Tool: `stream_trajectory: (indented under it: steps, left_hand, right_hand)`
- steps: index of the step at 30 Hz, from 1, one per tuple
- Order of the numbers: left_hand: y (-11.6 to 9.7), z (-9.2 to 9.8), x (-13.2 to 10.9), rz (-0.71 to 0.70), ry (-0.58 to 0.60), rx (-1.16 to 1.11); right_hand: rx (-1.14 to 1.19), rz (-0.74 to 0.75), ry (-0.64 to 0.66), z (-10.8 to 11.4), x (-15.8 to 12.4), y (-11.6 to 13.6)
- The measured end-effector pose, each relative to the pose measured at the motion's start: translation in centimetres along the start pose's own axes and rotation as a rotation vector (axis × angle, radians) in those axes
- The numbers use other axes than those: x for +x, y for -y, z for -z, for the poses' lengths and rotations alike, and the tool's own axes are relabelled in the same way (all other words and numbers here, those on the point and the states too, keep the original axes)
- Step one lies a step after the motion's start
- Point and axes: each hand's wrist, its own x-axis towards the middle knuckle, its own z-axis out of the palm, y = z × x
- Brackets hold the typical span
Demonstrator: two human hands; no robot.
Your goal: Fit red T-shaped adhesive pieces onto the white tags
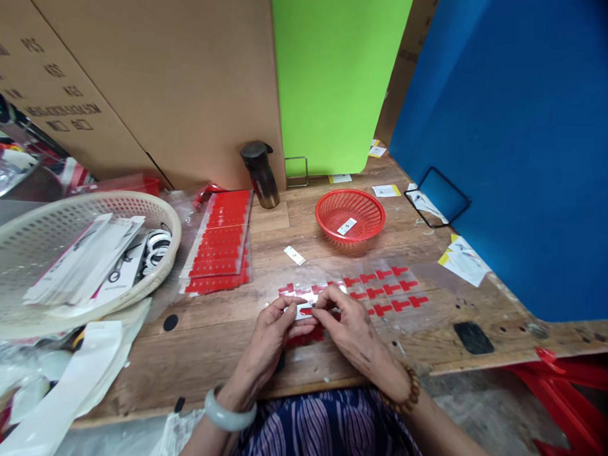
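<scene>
Near the table's front edge, my left hand is closed on a small white card. My right hand pinches a small red piece against that card. Beneath and beyond both hands lies a clear sheet with rows of red stickers. Another small white card rests on the wood behind my hands. Farther back, a red basket holds one more such card. To the left is a stack of red sticker sheets.
A large white basket with packaged cards stands at the left. A dark bottle is behind the sheets. Green and blue boards rise at the back and right. A red stool is at lower right.
</scene>
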Motion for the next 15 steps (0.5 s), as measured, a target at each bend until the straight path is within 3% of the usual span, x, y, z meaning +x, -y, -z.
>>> stream_trajectory:
  steps: [15]
  left_hand:
    - [0.53,0.32,0.06,0.029,-0.036,0.057]
  right_hand:
    - [0.028,-0.036,0.006,-0.09,-0.06,0.29]
